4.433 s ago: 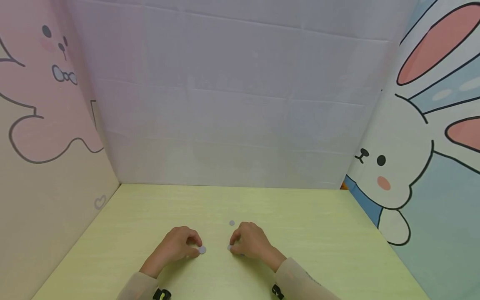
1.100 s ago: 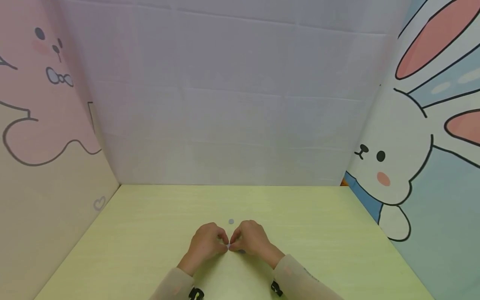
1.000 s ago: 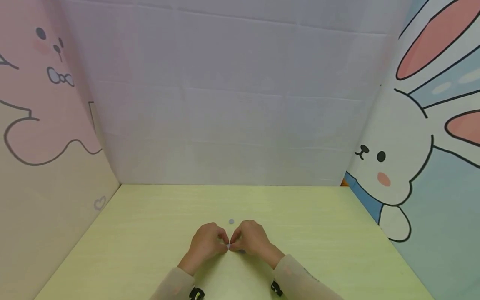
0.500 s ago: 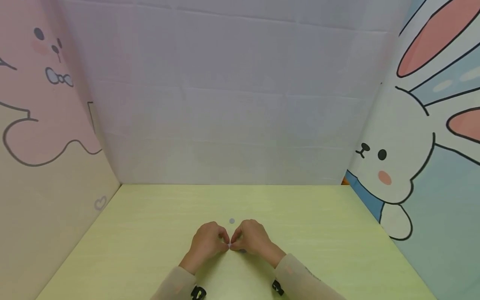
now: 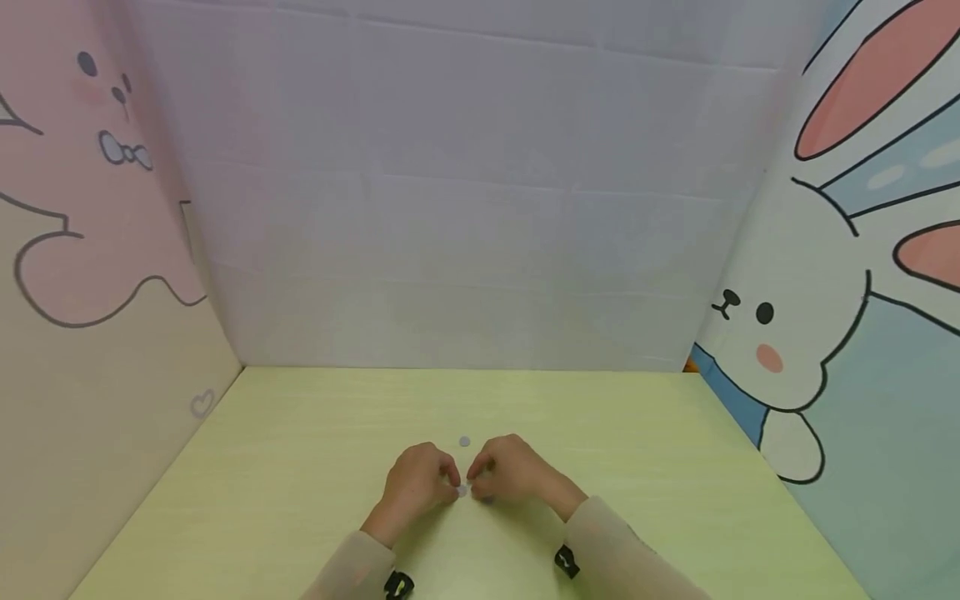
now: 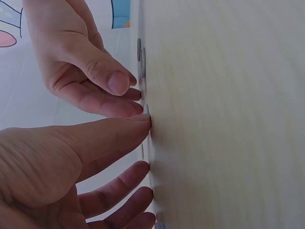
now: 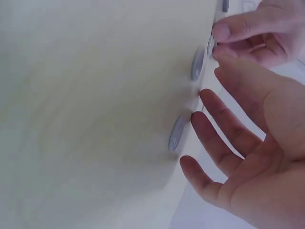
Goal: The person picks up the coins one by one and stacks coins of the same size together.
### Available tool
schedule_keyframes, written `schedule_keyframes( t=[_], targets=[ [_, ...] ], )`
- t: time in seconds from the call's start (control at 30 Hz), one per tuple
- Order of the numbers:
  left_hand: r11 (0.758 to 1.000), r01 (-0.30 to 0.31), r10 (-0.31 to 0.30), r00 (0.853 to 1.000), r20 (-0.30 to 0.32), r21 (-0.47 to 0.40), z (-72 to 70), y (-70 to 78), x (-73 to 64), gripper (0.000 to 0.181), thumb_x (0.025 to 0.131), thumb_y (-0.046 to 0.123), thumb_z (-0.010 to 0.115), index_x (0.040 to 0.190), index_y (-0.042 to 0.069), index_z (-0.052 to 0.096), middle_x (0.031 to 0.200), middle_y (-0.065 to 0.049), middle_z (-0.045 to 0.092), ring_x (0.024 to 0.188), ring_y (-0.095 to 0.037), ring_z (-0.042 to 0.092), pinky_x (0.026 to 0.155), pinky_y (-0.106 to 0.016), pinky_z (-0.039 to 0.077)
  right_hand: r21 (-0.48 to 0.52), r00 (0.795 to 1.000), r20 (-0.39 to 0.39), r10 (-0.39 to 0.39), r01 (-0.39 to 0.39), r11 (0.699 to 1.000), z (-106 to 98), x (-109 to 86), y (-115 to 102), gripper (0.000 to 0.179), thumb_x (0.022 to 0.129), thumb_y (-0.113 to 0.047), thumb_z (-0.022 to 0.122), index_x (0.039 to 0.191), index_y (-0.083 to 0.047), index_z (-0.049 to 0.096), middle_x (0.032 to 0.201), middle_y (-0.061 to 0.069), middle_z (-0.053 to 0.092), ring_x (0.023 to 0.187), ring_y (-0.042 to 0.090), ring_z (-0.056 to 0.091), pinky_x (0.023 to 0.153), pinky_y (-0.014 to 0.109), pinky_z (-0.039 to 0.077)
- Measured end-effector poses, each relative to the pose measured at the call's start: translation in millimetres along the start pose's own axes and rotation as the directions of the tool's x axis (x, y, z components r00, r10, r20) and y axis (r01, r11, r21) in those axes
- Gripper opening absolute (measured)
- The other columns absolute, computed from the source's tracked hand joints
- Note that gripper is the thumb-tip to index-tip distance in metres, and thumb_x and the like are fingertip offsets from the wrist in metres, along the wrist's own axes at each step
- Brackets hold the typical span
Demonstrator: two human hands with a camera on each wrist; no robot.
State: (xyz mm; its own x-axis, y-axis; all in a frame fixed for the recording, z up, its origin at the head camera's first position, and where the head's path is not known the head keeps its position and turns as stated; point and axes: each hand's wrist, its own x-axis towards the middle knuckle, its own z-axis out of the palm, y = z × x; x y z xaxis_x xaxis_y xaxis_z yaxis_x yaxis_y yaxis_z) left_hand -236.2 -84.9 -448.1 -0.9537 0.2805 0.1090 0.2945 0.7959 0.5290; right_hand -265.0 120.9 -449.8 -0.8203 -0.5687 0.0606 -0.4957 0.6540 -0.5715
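Disc (image 5: 462,492) (grey) lies between left hand (image 5: 420,479) — pinching it — and right hand (image 5: 512,471).

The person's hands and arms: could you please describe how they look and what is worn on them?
The left sleeve and right sleeve are light beige, leaving the left hand and right hand bare, with no gloves or rings visible. A small black piece shows by the left sleeve, and another black piece by the right one.
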Motion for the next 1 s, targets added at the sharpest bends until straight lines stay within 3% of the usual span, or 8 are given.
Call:
schedule_keyframes(
  t=[0.17,0.37,0.53,0.7,1.0],
  targets=[
    [1.0,-0.006,0.006,1.0,0.011,0.008,1.6,2.5,1.2,0.021,0.076,0.013,0.095,0.072,0.019,0.075,0.092,-0.001,0.064,0.086,-0.019,0.058,0.073,-0.041,0.053,0.063,0.998,-0.046,0.036,-0.033,0.997,-8,0.3,17,0.01,0.092,-0.011,0.081,0.102,-0.013,0.084,0.107,0.0,0.075,0.1,0.022,0.067,0.084,0.037,0.054],
    [1.0,0.01,-0.01,1.0,0.019,-0.001,0.8,4.3,1.1,0.02,0.076,0.013,0.095,0.072,0.019,0.076,0.091,0.0,0.063,0.086,-0.019,0.057,0.075,-0.042,0.052,0.035,0.988,-0.113,0.102,-0.098,0.995,-10,10.9,33,0.023,0.092,-0.016,0.083,0.114,-0.011,0.082,0.112,0.006,0.072,0.102,0.023,0.062,0.087,0.044,0.053],
    [1.0,0.014,-0.014,1.0,0.023,-0.001,0.1,3.2,-0.5,0.019,0.075,0.014,0.095,0.073,0.018,0.077,0.09,0.0,0.066,0.084,-0.018,0.057,0.075,-0.041,0.053,0.084,0.99,-0.087,0.111,-0.104,0.991,-9,23.6,38,0.034,0.092,-0.019,0.084,0.124,-0.009,0.078,0.121,0.009,0.07,0.113,0.029,0.062,0.099,0.05,0.052],
    [1.0,0.002,-0.002,1.0,0.029,-0.007,0.7,1.4,-2.0,0.019,0.076,0.014,0.095,0.073,0.018,0.077,0.09,0.0,0.064,0.083,-0.017,0.056,0.074,-0.041,0.053,0.13,0.992,-0.056,0.109,-0.101,0.986,-7,34.9,42,0.035,0.092,-0.02,0.085,0.124,-0.01,0.078,0.125,0.007,0.07,0.123,0.032,0.061,0.109,0.053,0.047],
    [1.0,0.013,-0.013,1.0,0.023,-0.016,-1.3,1.5,0.5,0.019,0.076,0.012,0.095,0.072,0.018,0.077,0.089,0.0,0.068,0.085,-0.019,0.059,0.073,-0.041,0.054,0.176,0.984,-0.035,0.176,-0.168,0.97,-3,44.5,36,0.031,0.089,-0.018,0.088,0.118,-0.014,0.081,0.13,0.01,0.057,0.125,0.034,0.052,0.11,0.057,0.042]
  ],
)
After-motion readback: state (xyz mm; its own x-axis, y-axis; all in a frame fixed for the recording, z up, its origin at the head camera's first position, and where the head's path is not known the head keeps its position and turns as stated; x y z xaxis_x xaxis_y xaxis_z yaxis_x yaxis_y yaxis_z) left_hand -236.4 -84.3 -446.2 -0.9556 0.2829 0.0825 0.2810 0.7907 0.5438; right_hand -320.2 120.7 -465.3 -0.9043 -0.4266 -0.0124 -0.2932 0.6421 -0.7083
